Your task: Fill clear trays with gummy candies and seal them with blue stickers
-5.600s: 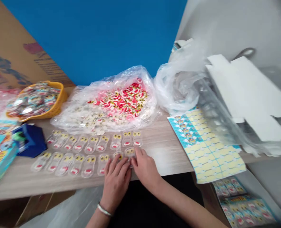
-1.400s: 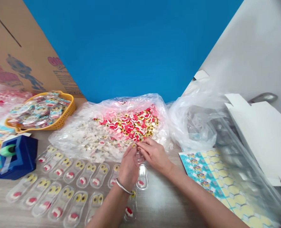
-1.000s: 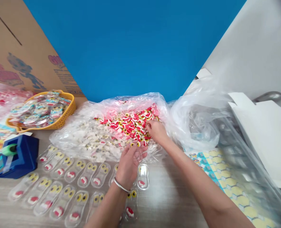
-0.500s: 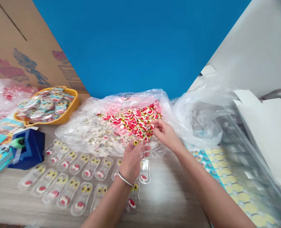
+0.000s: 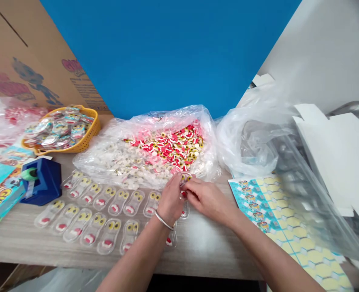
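My left hand, a silver bangle at its wrist, is closed around a small clear plastic shell with yellow eye pieces in its far end. My right hand meets it, thumb and fingers pinched at the shell over a small red-and-white mouth piece. Just beyond lies an open clear bag heaped with red-and-white and yellow eye gummy pieces. Two rows of clear shells with eyes and a mouth in them lie on the table, some partly hidden by my left arm.
A yellow basket of filled packs stands at the left, behind a blue tape dispenser. Printed sticker sheets lie at the right, beside clear plastic trays and white card. A blue panel rises behind.
My right hand has come from the pile in the bag to the shell in my left hand. The camera view has shifted slightly, showing more of the table's front edge.
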Tool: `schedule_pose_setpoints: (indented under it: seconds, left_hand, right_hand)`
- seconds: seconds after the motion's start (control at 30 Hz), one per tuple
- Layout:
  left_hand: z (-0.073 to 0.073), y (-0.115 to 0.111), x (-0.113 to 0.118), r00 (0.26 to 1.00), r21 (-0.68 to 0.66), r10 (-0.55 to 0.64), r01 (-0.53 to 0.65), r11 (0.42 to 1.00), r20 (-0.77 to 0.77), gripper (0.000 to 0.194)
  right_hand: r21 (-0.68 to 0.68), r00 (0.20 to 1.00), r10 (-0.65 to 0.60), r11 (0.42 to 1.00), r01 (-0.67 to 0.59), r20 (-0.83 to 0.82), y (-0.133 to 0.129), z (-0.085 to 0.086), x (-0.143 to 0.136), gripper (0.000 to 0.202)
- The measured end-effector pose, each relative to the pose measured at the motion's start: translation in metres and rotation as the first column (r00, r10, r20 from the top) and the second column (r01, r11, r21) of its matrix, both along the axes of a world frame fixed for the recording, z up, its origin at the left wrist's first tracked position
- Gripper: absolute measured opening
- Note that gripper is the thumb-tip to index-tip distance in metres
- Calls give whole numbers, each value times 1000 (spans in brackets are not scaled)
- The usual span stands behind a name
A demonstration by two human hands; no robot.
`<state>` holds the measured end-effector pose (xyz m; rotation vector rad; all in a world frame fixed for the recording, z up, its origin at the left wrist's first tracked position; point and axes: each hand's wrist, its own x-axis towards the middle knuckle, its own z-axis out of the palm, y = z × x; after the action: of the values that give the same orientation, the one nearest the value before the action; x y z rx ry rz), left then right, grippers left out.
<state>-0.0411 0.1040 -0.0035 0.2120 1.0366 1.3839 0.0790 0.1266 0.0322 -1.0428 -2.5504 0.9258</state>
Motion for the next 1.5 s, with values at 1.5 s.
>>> schedule_pose_setpoints:
  seconds: [1.5]
  left_hand:
    - [3, -6, 3, 997, -11, -39, 40, 999, 72, 24]
  right_hand:
    - [71, 957, -291, 954, 291, 0, 1, -9, -1, 16]
